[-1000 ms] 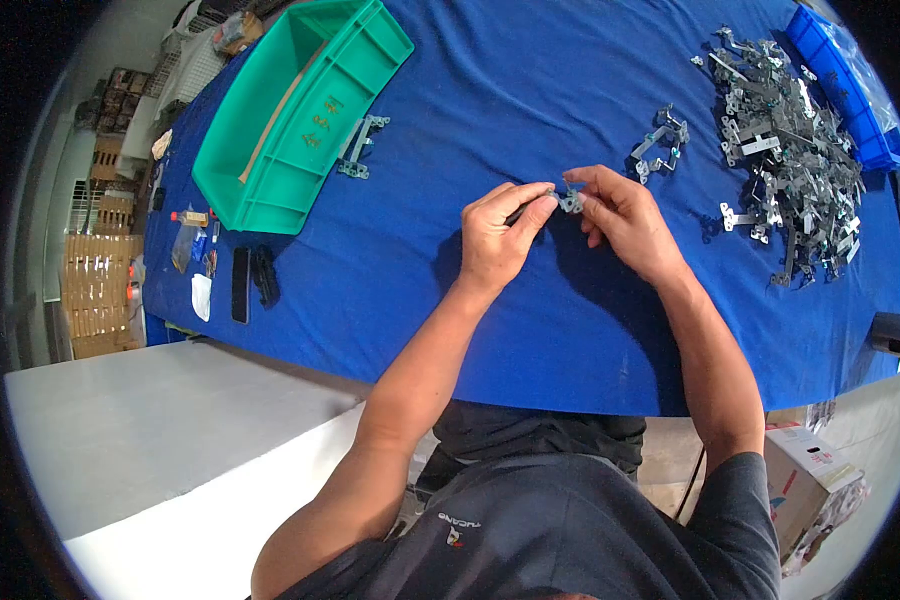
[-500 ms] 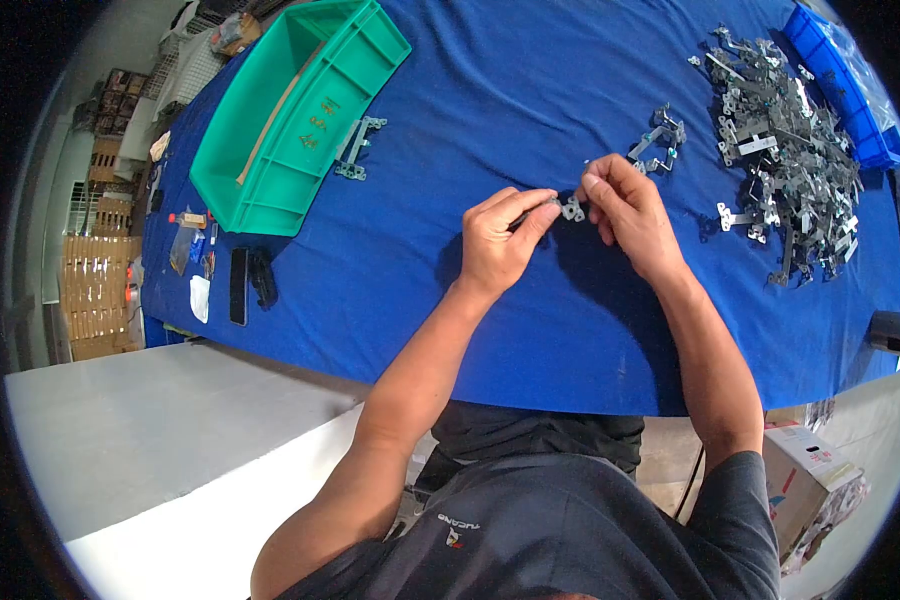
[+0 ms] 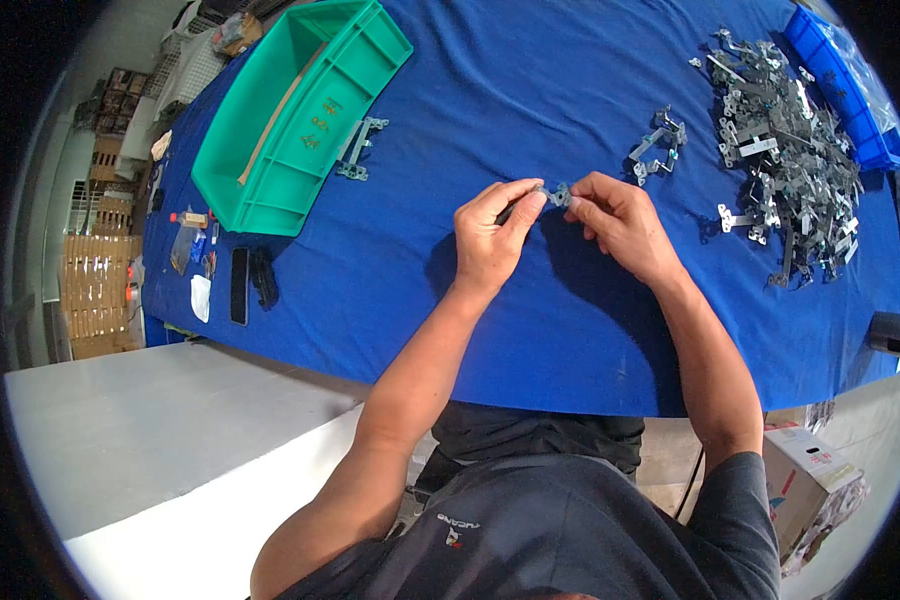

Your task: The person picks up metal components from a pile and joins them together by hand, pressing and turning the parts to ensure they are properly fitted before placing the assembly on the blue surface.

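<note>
Over the blue cloth, a small grey metal hinge bracket [image 3: 560, 195] with holes in its plate spans the gap between my hands. My left hand [image 3: 490, 237] pinches its left end between thumb and fingers, and the part inside that grip is hidden. Thumb and forefinger of my right hand [image 3: 622, 226] close on the bracket's right edge, the other fingers curled under. Just beyond my right hand lie a few loose hinge brackets [image 3: 658, 148] with bluish spots. Farther right is a large heap of similar metal brackets [image 3: 790, 165].
At the left stands a green plastic bin [image 3: 300, 165], with more brackets [image 3: 358, 150] beside it. A black phone [image 3: 239, 287] and small items lie near the left edge. A blue tray [image 3: 842, 85] borders the heap. Below right is a cardboard box [image 3: 805, 470].
Both hands have shifted slightly, the left one leftward with the bracket. My right fingers have come down from above the bracket onto its right edge, and the bracket has turned a little.
</note>
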A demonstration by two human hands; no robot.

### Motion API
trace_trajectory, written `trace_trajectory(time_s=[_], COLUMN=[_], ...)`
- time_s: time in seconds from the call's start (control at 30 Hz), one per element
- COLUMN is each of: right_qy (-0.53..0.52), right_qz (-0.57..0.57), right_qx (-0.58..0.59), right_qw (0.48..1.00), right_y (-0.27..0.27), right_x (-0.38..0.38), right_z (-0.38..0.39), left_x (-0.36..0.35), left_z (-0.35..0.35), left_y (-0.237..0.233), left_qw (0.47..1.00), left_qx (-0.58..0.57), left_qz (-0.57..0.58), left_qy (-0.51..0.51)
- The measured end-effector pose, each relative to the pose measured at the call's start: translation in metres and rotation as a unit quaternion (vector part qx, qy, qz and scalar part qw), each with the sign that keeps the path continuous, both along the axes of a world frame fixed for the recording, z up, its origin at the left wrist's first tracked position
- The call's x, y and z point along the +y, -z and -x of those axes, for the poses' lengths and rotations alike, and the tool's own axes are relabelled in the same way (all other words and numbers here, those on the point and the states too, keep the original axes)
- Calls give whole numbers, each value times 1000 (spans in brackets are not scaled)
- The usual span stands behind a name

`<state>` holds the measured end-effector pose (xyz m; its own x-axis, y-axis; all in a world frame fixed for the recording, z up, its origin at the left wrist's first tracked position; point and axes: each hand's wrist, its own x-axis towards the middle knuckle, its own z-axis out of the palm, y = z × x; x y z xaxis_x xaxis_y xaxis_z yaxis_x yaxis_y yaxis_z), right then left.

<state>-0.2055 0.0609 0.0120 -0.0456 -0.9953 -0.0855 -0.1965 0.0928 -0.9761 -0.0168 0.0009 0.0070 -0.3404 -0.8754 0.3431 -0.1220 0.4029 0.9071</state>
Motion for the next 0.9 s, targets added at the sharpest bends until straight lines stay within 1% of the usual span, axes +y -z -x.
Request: trace_trajectory(time_s=[0.1, 0.2, 0.3, 0.33, 0.43, 0.53, 0.63, 0.77, 0.87, 0.9], right_qy=[4, 8, 6, 7, 5, 0, -3, -4, -2, 4], right_qz=[3, 12, 2, -1, 0, 1, 0, 8, -19, 1], right_qx=[10, 3, -4, -6, -3, 12, 18, 16, 14, -4], right_qw=[1000, 1000, 1000, 1000, 1000, 1000, 1000, 1000, 1000, 1000], right_y=[2, 2, 0, -1, 0, 0, -2, 0, -2, 0], right_x=[0, 0, 0, 1, 1, 1, 0, 1, 1, 1], right_z=[0, 0, 0, -1, -1, 0, -1, -1, 1, 1], left_x=[2, 2, 0, -2, 0, -1, 0, 1, 0, -1], left_z=[-3, -1, -2, -2, 0, -1, -1, -1, 0, 0], left_y=[-3, 1, 0, 2, 0, 1, 2, -1, 0, 1], left_qw=[999, 999, 999, 999, 1000, 1000, 999, 1000, 999, 999], left_qx=[-29, -31, -5, -8, -6, -14, 5, -9, -22, -26], left_qz=[10, 39, 18, 37, 19, 14, -34, -10, 11, 24], left_qy=[23, 15, -26, -27, -2, -2, 7, 24, 28, 27])
